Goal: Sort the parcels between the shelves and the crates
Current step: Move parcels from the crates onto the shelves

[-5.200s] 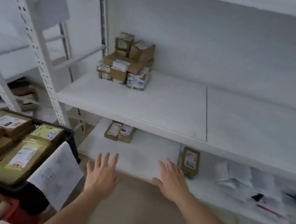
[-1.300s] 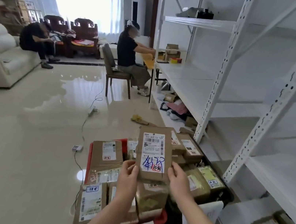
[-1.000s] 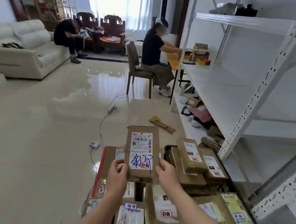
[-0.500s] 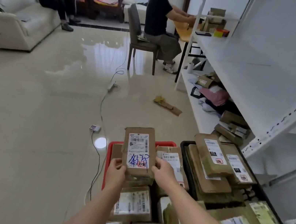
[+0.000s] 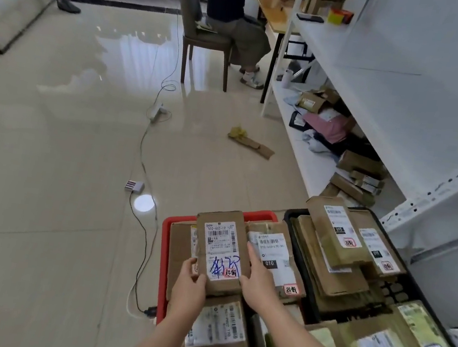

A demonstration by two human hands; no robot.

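- The brown parcel (image 5: 222,251) with blue handwriting on its label is low over the red crate (image 5: 165,238), just above the parcels packed inside; whether it touches them I cannot tell.
- Half a second ago it was held a little higher over the same crate, and before that up at reading height, so it is being lowered in.
- The left hand (image 5: 190,282) grips its lower left corner, fingers curled round the edge.
- The right hand (image 5: 256,281) holds the right edge, fingers along the side.
- By my reckoning, this parcel is assigned to the red crate and release is near.
- The black crate (image 5: 291,227) sits just beside, also full; the white shelves (image 5: 327,164) stand to the right.
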